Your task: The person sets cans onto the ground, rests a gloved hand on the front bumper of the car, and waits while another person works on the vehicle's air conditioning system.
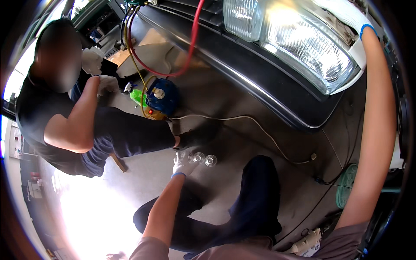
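Apparently | left hand [183, 165]: fingers' grip unclear, clear round pieces [210, 160] beside them, presumably grouped for reach | right hand [346, 14]: fingers' state unclear, headlight [307, 50] near them, perhaps bracing

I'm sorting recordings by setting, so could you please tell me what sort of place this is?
Probably a vehicle repair workshop: a vehicle's headlight and black bumper fill the upper right, and a blue machine stands on the floor.
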The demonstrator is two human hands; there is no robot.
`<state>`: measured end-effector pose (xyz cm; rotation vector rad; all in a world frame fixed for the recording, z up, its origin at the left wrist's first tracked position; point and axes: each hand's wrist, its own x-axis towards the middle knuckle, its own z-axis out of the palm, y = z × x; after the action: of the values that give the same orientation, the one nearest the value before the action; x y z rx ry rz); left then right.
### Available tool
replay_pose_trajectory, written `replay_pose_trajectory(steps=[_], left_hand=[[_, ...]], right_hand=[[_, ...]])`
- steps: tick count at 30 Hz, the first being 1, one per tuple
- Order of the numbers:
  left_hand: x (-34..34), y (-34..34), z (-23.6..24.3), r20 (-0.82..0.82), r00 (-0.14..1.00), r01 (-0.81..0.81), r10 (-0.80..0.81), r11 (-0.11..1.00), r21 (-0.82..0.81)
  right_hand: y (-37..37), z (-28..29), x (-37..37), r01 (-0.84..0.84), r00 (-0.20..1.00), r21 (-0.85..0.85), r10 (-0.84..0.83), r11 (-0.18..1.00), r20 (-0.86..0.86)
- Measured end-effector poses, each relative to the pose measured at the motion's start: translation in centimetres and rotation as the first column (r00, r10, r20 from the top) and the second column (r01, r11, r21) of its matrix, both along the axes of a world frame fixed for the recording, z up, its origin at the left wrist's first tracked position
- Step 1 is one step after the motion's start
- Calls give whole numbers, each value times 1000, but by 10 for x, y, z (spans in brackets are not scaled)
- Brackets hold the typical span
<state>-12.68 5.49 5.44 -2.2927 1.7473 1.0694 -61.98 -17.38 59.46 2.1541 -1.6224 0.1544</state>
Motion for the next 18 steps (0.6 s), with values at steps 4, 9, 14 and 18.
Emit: replay_pose_trajectory(steps=[4,9,14,18], left_hand=[[3,-11,-7,37,991,122,-125,989,77],[2,-20,-34,146,952,256,-269,961,105],[-6,-31,-53,124,897,419,-424,905,69],[16,-27,-62,177,914,354,-364,931,86]], right_hand=[[-19,-2,-19,-105,993,86,100,991,61],[-5,-1,-4,61,998,49,-61,997,0],[-9,-3,-1,244,967,176,-252,954,24],[-53,-20,-34,13,994,117,-26,993,107]])
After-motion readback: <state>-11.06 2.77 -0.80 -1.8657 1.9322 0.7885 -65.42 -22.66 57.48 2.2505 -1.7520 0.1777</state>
